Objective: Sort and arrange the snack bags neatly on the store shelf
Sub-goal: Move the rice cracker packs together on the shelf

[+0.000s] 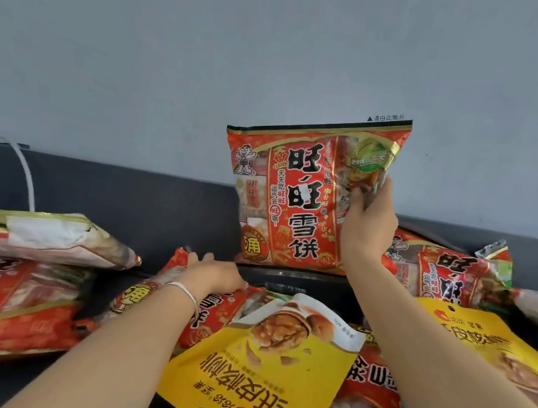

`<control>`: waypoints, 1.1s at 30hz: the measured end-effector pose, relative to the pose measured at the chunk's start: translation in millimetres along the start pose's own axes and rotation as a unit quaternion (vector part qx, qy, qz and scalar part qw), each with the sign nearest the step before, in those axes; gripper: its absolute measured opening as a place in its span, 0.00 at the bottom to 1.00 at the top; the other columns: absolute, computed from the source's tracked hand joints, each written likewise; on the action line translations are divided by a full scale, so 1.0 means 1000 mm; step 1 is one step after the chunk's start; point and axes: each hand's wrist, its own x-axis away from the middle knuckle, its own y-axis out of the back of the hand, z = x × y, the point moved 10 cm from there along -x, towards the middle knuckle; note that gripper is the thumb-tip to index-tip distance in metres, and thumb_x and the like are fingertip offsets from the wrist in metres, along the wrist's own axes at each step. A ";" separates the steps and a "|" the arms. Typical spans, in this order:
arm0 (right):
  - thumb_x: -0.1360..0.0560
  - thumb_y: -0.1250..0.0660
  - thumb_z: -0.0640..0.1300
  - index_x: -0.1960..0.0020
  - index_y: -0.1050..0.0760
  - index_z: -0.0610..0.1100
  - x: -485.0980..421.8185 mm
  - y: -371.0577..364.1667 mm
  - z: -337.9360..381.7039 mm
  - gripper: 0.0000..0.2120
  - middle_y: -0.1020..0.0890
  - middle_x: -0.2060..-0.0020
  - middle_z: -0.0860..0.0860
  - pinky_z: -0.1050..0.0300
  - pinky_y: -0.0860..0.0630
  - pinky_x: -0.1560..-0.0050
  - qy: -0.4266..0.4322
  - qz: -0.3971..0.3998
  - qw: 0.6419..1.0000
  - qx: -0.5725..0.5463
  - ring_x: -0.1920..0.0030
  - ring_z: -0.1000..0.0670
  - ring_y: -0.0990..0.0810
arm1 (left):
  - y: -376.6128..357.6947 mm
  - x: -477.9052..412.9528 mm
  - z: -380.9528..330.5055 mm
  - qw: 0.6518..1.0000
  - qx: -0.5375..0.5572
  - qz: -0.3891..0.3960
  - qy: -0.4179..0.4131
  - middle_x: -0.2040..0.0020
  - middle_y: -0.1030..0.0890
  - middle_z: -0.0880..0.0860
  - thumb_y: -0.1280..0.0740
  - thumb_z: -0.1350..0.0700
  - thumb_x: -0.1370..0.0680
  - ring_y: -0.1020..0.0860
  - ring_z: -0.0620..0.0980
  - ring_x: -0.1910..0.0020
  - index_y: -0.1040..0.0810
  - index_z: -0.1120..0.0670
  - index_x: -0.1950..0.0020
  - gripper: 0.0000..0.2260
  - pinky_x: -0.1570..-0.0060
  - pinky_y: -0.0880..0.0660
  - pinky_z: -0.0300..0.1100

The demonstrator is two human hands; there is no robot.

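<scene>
My right hand [370,225] grips the right edge of a red rice-cracker bag [290,193] and holds it upright against the dark back panel of the shelf. My left hand [216,274], with a silver bangle on the wrist, rests on another red cracker bag [178,295] lying flat in the middle, its fingers curled over the bag's far edge. A yellow walnut bag [265,369] lies flat in front, partly on top of that red bag.
A stack of red cracker bags [6,291] lies at the left, and more red bags [451,274] at the right. A second yellow walnut bag [497,343] lies at the right under my forearm. The dark back panel [124,193] and a grey wall rise behind; a white cable [25,169] hangs at the left.
</scene>
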 end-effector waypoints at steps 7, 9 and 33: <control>0.18 0.43 0.45 0.31 0.34 0.49 -0.002 0.006 0.001 0.15 0.18 0.45 0.49 0.45 0.20 0.50 0.005 0.008 1.000 -0.012 0.49 0.46 0.18 | 0.016 0.005 0.007 0.998 0.030 -0.052 -0.007 0.37 0.26 0.51 0.46 0.41 0.20 0.39 0.57 0.33 0.25 0.46 0.39 0.17 0.35 0.41 0.60; 0.18 0.43 0.45 0.31 0.34 0.49 -0.003 0.009 0.008 0.16 0.18 0.45 0.49 0.46 0.21 0.50 0.023 0.009 1.000 -0.005 0.49 0.46 0.18 | 0.035 0.018 0.009 0.991 0.053 -0.117 -0.026 0.39 0.25 0.52 0.46 0.43 0.19 0.36 0.58 0.35 0.23 0.46 0.42 0.16 0.37 0.36 0.59; 0.21 0.45 0.32 0.41 0.30 0.46 0.033 -0.072 -0.030 0.14 0.21 0.50 0.48 0.53 0.20 0.59 -0.174 0.170 0.954 -0.173 0.55 0.49 0.19 | 0.107 0.122 0.035 0.810 0.165 -0.562 0.029 0.44 0.24 0.56 0.40 0.52 0.20 0.25 0.57 0.43 0.24 0.56 0.46 0.10 0.38 0.36 0.66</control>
